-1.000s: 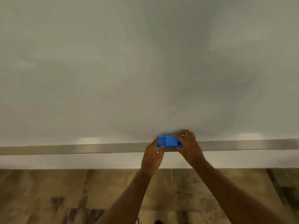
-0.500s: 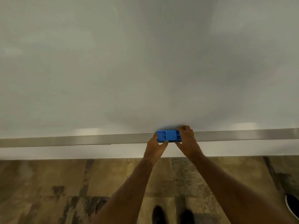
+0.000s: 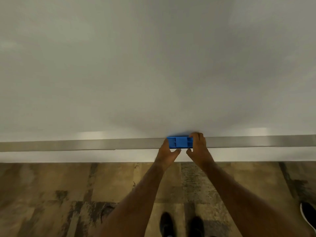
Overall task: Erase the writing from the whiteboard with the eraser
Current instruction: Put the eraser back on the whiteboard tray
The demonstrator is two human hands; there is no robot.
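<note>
The blue eraser (image 3: pixel 180 142) is lying along the metal tray (image 3: pixel 85 145) at the foot of the whiteboard (image 3: pixel 153 65), its ribbed back facing up, and both hands are holding it by the ends: the left hand (image 3: pixel 166 153) is pinching the left end between thumb and fingers, the right hand (image 3: pixel 197 147) is curling over the right end with its thumb underneath. The board is showing no writing in this view, though the picture is soft and faint marks could be escaping notice. Judging by that, the wiping seems done and the eraser is being parked on the tray; the next move is calling for both hands to let go cleanly, leaving it seated. Below, dark shoes (image 3: pixel 166 224) are standing on the wooden floor (image 3: pixel 59 194)
</note>
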